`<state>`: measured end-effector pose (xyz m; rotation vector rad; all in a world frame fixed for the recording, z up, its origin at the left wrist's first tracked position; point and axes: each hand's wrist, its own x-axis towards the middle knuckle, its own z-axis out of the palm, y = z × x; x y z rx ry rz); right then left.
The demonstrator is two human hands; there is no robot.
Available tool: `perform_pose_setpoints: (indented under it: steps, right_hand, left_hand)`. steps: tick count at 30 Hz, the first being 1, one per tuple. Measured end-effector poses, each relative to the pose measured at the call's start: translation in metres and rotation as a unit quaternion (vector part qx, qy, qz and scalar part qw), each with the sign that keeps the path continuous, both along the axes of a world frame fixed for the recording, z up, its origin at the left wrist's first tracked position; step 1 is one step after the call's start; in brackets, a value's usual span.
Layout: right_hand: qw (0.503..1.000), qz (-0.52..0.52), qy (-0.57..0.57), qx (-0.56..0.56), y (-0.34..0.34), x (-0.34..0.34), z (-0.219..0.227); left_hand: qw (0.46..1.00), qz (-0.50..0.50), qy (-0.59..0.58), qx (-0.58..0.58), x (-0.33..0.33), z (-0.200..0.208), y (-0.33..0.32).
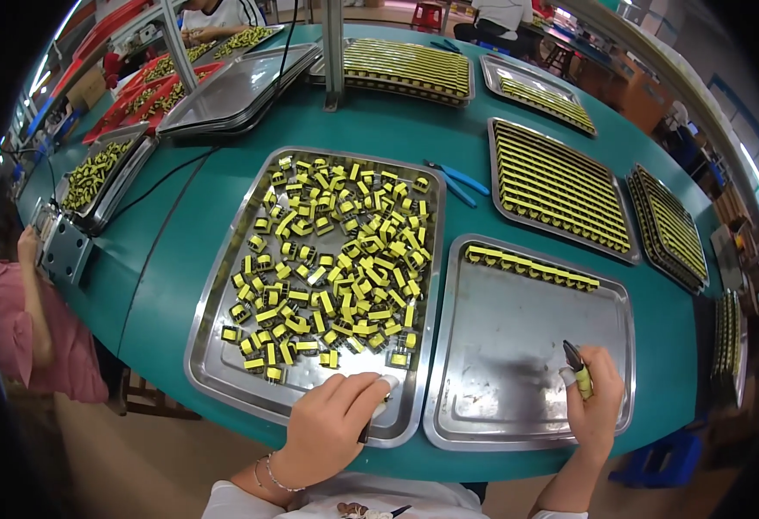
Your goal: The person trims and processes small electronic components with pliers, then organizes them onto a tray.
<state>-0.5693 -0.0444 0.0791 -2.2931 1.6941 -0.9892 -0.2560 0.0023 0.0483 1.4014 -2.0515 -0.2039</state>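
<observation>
At the front edge of a metal tray point(209, 346) heaped with small yellow-and-black transformers point(345, 268), my left hand point(332, 428) is closed. A bit of yellow and black, seemingly one transformer, shows at its fingertips; a dark piece sticks out beneath the palm. My right hand point(596, 402) is closed over the second metal tray point(518, 346), gripping a tool point(580, 372) with dark pointed jaws and a yellow-green grip, like small pliers. White covers show on fingertips of both hands. One row of transformers point(531, 268) lines this tray's far edge.
Blue-handled pliers point(459, 180) lie beyond the trays. Trays of lined-up transformers point(561, 186) stand at the far right and back. Empty stacked trays point(228, 95), a metal post point(334, 60) and red bins point(150, 99) are at back left. A person in pink point(42, 333) works at left.
</observation>
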Motion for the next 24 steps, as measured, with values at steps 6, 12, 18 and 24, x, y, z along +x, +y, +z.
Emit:
perform_pose_setpoints:
  steps: [6,12,18,24]
  right_hand:
    - [1.000,0.005,0.003,0.015,-0.001,0.006,0.003]
    - [0.999,0.019,0.021,0.025,-0.001,0.009,0.000]
    - [0.999,0.018,0.028,0.014,-0.003,0.012,0.000]
    - [1.000,0.005,0.021,0.016,-0.008,0.011,-0.002]
  left_hand:
    - [1.000,-0.016,-0.004,-0.011,0.002,-0.003,0.001]
    - [1.000,-0.007,0.018,-0.008,0.000,-0.001,0.000]
    - [1.000,-0.017,0.014,-0.012,0.002,-0.001,-0.001]
    - [1.000,-0.025,0.011,-0.008,0.004,-0.002,0.002]
